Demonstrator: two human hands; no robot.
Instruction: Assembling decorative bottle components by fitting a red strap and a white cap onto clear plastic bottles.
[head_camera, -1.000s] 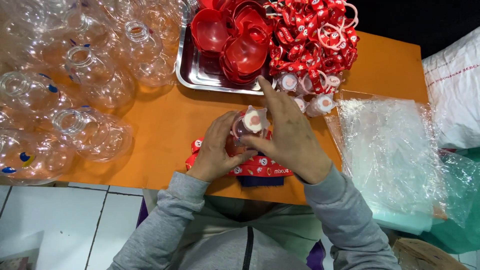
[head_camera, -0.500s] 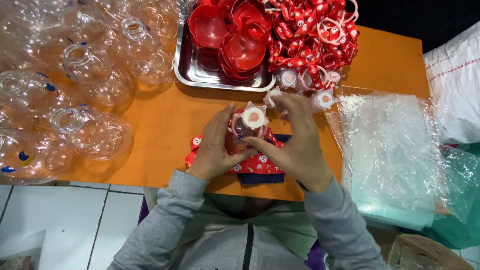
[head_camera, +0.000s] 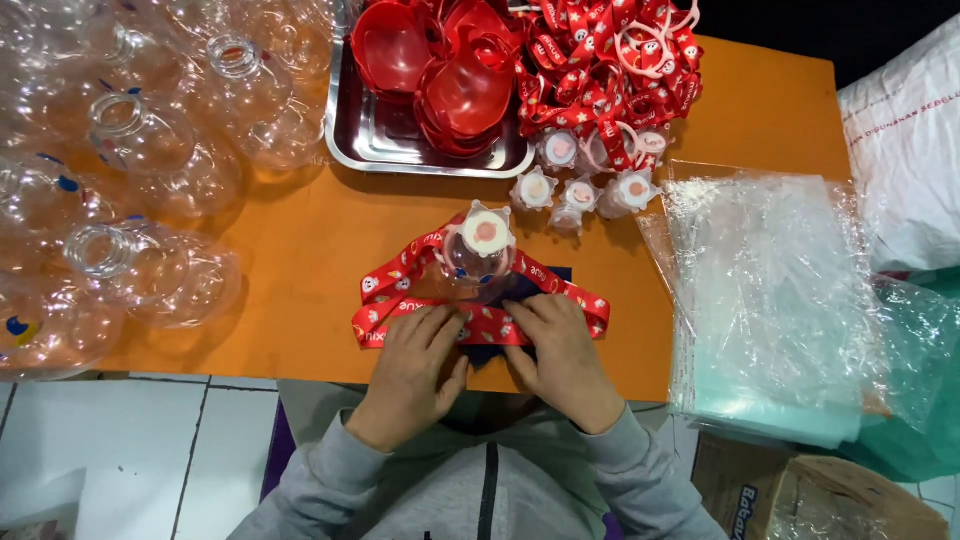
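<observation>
Now | both hands' grip pressed onto red strap (head_camera: 480, 322) | capped bottle (head_camera: 480, 250) just beyond fingertips

1 steel tray (head_camera: 400, 160), 4 loose caps (head_camera: 580, 190) on table, 1 capped bottle (head_camera: 478, 255), 2 hands; clear bottles approx. 8.

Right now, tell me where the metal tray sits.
In the head view the metal tray sits at the far edge of the orange table, left of centre, between the clear plastic bottles and the pile of red straps.
</observation>
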